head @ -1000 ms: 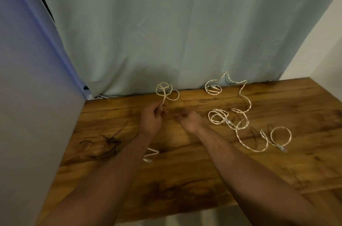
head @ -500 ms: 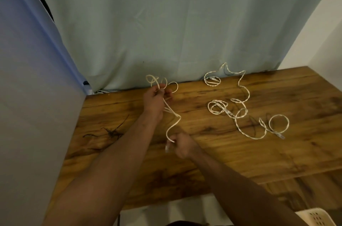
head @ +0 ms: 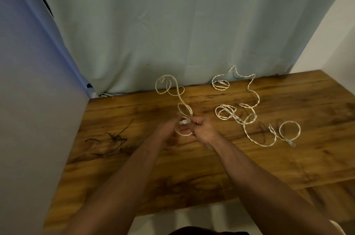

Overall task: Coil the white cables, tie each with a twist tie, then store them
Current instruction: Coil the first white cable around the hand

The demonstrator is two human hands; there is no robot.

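My right grip (head: 203,129) is curled tight on the white cable (head: 181,100), knuckles up, over the middle of the desk (head: 211,173). My left grip (head: 168,133) sits just beside it and touches the same cable. It is blurred, so I cannot tell whether its fingers are clamped or loose. A small loop hangs between the two, and the pale plug end (head: 184,121) shows at the top of the gap.

From there the cable runs away from me. Its long axis goes near to far and leans a little left. It passes through one oval loop and ends in wider curls at the back edge against the curtain (head: 172,32).

Half a second ago my left grip was up by those far curls, and my right was nearer to me, dragging the end out long. Now both have met in the middle and the slack has folded into that small loop.

The other white cables (head: 249,119) lie sprawled to the right as before, well apart from my grips. The dark twist ties (head: 115,137) lie unmoved on the left.
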